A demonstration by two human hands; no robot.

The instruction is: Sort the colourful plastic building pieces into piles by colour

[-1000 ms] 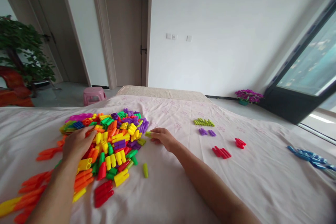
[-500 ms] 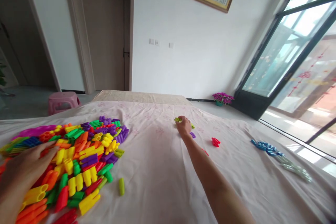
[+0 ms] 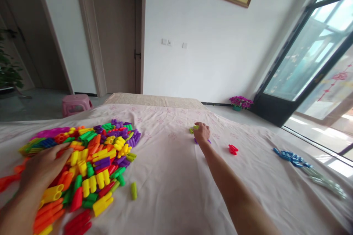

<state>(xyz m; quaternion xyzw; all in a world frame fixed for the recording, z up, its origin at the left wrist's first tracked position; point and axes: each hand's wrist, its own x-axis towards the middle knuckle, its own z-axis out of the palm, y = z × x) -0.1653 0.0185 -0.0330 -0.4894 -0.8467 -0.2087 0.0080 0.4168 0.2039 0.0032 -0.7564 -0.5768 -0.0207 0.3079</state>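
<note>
My left hand rests on the left side of a pile of colourful plastic bullet-shaped building blocks, its thumb and forefinger apart over orange and yellow pieces. The other fingertips are hidden. Farther out on the cloth, my right hand bends its fingers down on a yellow-green block, partly covered by the hand. A purple block lies just under that hand. To its right sits a red block, apart from the fingers. One lone yellow-green block lies beside the pile.
A pale flowered cloth covers the surface. Blue blocks and clear whitish blocks lie at the right. A magenta plastic item lies behind the pile. Beyond the edge are a pink stool and potted purple flowers.
The view has turned slightly left, so everything sits farther right. My right hand stays at the yellow-green block, its fingers drawn down nearer the purple one. My left hand remains at the pile.
</note>
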